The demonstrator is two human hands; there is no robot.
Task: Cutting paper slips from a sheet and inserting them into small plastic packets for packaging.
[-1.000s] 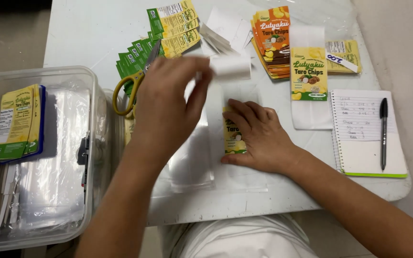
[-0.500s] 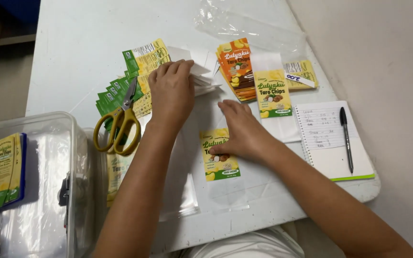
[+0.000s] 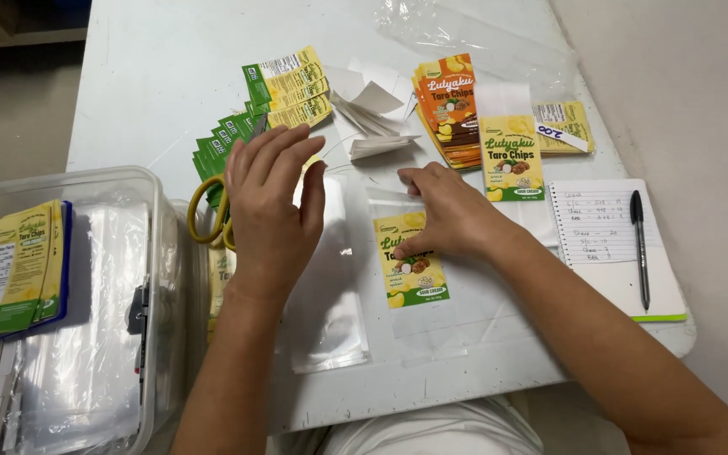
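My right hand (image 3: pixel 448 211) presses flat on a yellow-and-green label (image 3: pixel 413 271) stuck on a clear plastic pouch (image 3: pixel 419 320) lying on the white table (image 3: pixel 170 76). My left hand (image 3: pixel 273 211) hovers with fingers spread over a stack of clear pouches (image 3: pixel 326 295), holding nothing. Yellow-handled scissors (image 3: pixel 204 215) lie just left of it, partly hidden. A pile of white peeled backing papers (image 3: pixel 372 109) sits beyond both hands.
Green and yellow label stacks (image 3: pixel 284 84) fan out at the back left, orange ones (image 3: pixel 448 105) at the back right. A spiral notepad (image 3: pixel 608 244) with a black pen (image 3: pixel 639 244) lies at right. A clear plastic bin (image 3: pixel 69 320) with labels and pouches stands at left.
My left hand drew back from the backing-paper pile toward me and now hovers open over the pouches. My right hand stays pressed on the label.
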